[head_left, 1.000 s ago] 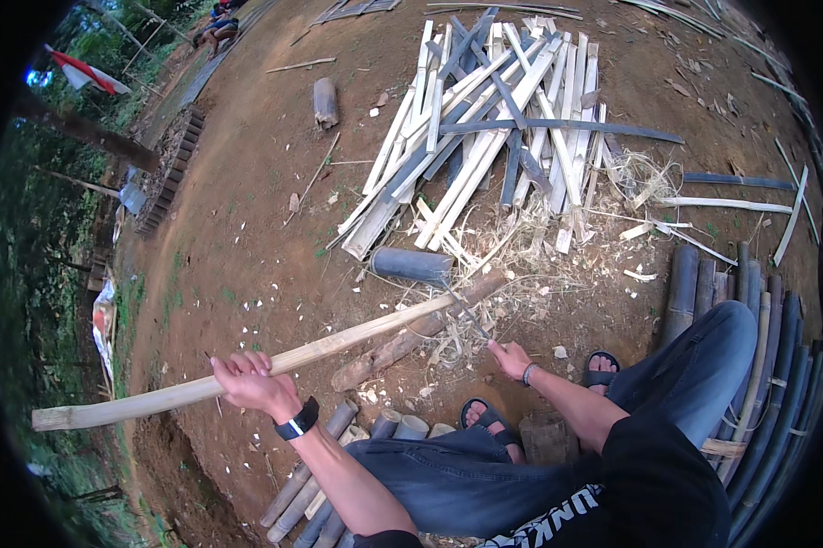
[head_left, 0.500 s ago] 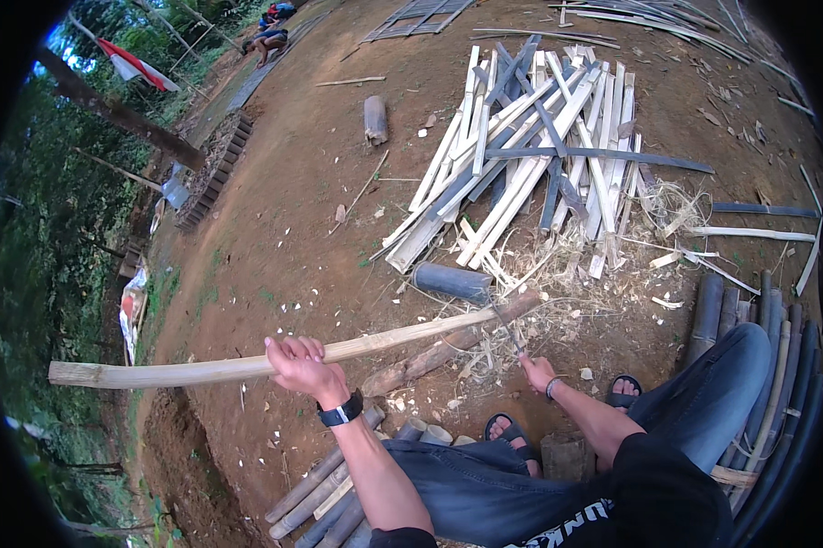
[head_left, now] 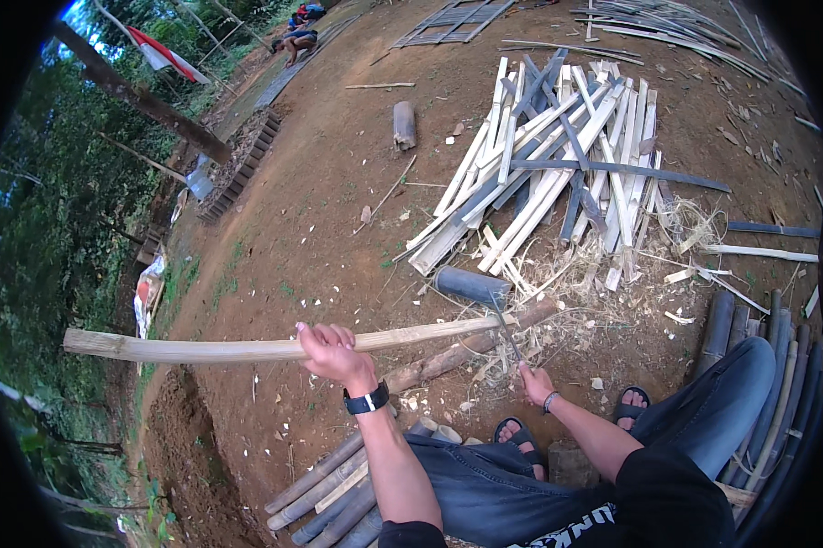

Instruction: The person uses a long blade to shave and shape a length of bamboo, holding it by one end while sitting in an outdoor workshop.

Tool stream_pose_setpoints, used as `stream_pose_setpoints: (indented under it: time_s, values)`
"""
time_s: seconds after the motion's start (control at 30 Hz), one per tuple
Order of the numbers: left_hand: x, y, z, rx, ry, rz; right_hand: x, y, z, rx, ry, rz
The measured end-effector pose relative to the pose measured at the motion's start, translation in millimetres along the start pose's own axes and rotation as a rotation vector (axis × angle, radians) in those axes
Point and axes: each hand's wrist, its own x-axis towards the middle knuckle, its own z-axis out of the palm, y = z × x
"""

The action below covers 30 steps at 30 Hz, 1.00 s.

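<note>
Bamboo pole [head_left: 247, 348] — long, stiff, probably light for its length — is being steadied near mid-length by the clenched left hand [head_left: 331, 350], while the right hand [head_left: 537, 382] is gripping a thin blade [head_left: 506, 331] at the pole's far end — just short of the split-slat pile [head_left: 558, 155].

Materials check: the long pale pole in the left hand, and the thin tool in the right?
Long pale pole: likely bamboo, bare matte tan, round, fibrous cut end. Thin dark tool in right hand: blade looks metal, too small to confirm. Left hand grips the pole.
</note>
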Motion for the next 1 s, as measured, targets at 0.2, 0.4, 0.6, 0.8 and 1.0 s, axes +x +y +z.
stream_pose_setpoints:
  time_s: [0.2,0.4,0.6,0.8,1.0]
  values:
    - [-4.0,-0.5,0.6,0.041,-0.027,0.016,-25.4,-11.0,24.1,0.017,-0.095,-0.032]
    - [2.0,-3.1,-5.3,-0.006,0.031,0.003,-10.8,1.0,14.2,-0.041,-0.029,-0.007]
    - [2.5,-0.3,-1.1,0.038,0.081,0.059,-49.8,-58.6,65.2,-0.079,-0.124,-0.244]
    - [-2.1,-5.8,9.7,0.048,0.208,0.084,-62.7,-61.9,77.9,-0.147,-0.052,-0.454]
    - [5.6,-16.1,20.6,0.347,0.319,0.231,-37.6,-42.7,66.5,-0.208,0.056,-0.375]
